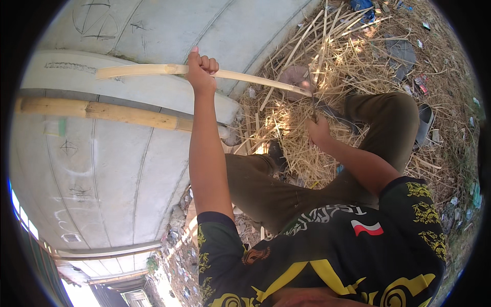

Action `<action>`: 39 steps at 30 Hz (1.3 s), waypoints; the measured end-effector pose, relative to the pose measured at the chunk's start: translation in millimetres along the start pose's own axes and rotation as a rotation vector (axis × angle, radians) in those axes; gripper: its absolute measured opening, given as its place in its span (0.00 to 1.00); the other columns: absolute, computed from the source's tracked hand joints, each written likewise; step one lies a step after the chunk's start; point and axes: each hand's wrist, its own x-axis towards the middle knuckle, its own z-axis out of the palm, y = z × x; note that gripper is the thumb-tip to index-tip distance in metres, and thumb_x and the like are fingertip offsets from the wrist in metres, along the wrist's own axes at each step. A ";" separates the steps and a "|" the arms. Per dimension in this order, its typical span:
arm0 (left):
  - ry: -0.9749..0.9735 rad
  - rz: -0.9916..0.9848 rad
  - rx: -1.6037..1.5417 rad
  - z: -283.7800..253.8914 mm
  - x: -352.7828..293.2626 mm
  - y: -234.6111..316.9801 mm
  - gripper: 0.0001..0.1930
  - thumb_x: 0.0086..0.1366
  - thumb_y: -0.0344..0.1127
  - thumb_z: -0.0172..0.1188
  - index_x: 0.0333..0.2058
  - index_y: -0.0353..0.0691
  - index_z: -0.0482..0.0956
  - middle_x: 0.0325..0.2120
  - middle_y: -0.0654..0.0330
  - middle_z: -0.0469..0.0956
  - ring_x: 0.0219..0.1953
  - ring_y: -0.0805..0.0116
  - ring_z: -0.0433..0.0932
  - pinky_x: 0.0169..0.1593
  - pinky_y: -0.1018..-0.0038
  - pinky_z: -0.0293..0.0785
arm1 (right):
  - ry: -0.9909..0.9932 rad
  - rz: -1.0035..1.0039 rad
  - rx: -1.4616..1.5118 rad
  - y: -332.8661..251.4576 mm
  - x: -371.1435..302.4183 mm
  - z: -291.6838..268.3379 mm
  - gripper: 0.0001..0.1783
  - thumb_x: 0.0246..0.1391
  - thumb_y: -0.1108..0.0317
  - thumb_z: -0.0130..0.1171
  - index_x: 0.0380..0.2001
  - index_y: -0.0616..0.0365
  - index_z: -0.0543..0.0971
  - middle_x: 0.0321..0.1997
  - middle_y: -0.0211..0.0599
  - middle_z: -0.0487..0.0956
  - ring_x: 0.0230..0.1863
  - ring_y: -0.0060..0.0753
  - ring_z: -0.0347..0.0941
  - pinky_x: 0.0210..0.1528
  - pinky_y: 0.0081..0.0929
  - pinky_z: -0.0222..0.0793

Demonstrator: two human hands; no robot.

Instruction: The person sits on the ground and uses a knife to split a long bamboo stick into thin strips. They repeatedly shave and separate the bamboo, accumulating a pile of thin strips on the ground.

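My left hand [202,72] is raised beside the wall, its fingers wrapped round a long pale bamboo strip [245,78]. One end of the strip sticks out to the left past my fist, and the rest slopes down to the right. My right hand [319,129] grips a knife [313,97] with a narrow dark blade, seen nearly edge-on and pointing away from me. The blade crosses the strip near its far right end; whether it cuts into it I cannot tell. Behind that end lies a round brown block [294,77], partly covered by shavings.
Bamboo shavings [286,128] and split strips cover the ground between my legs. A grey concrete wall [169,25] rises at the left, with a thick bamboo pole [112,111] along it. A grey flat piece [401,55] and a blue item [362,9] lie at the far right.
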 end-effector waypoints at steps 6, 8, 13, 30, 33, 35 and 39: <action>-0.159 0.076 0.046 34.3 1.1 49.9 0.29 0.65 0.44 0.57 0.16 0.51 0.44 0.11 0.69 0.41 0.16 0.74 0.40 0.22 0.72 0.41 | -0.099 0.238 0.183 -17.5 -0.9 -3.4 0.11 0.55 0.65 0.56 0.27 0.61 0.70 0.14 0.32 0.66 0.10 0.30 0.64 0.11 0.35 0.59; -0.199 0.129 0.107 44.0 -2.6 51.7 0.28 0.65 0.42 0.57 0.16 0.51 0.45 0.11 0.69 0.42 0.15 0.75 0.40 0.22 0.72 0.40 | -0.039 0.355 0.145 -11.2 6.2 -4.9 0.11 0.55 0.65 0.57 0.27 0.60 0.70 0.15 0.32 0.67 0.10 0.29 0.63 0.13 0.36 0.59; -0.081 0.274 0.079 50.2 -18.0 37.0 0.29 0.65 0.30 0.57 0.13 0.50 0.47 0.09 0.71 0.45 0.12 0.79 0.42 0.19 0.73 0.38 | 0.045 0.308 -0.159 -14.3 4.3 -5.1 0.15 0.55 0.61 0.62 0.32 0.62 0.72 0.21 0.34 0.73 0.16 0.27 0.70 0.20 0.32 0.68; 0.488 0.341 0.163 106.6 -27.4 9.4 0.18 0.59 0.30 0.59 0.18 0.43 0.57 0.11 0.69 0.54 0.10 0.78 0.52 0.16 0.75 0.45 | -0.063 -0.021 -0.055 -11.0 -8.2 11.8 0.16 0.61 0.61 0.57 0.28 0.64 0.71 0.18 0.34 0.71 0.15 0.28 0.74 0.14 0.31 0.70; 0.391 0.388 0.193 101.7 -21.9 1.4 0.17 0.63 0.34 0.57 0.19 0.44 0.60 0.11 0.69 0.54 0.10 0.78 0.52 0.16 0.76 0.46 | -0.175 0.337 0.101 -13.5 12.6 6.7 0.16 0.59 0.62 0.59 0.25 0.63 0.71 0.19 0.34 0.73 0.14 0.28 0.73 0.13 0.30 0.69; 0.359 0.458 0.310 86.0 -7.3 -12.5 0.22 0.72 0.42 0.54 0.18 0.50 0.59 0.10 0.71 0.51 0.12 0.78 0.48 0.16 0.77 0.46 | -0.161 0.304 -0.085 -20.3 10.9 9.5 0.14 0.58 0.63 0.60 0.26 0.62 0.71 0.17 0.33 0.71 0.15 0.27 0.73 0.14 0.29 0.68; 0.400 0.342 0.139 107.9 -23.5 7.4 0.14 0.59 0.29 0.59 0.21 0.37 0.62 0.12 0.68 0.56 0.10 0.78 0.54 0.16 0.75 0.47 | -0.067 0.069 -0.305 -31.9 4.9 7.4 0.14 0.58 0.63 0.61 0.25 0.62 0.72 0.16 0.33 0.71 0.13 0.27 0.72 0.14 0.29 0.68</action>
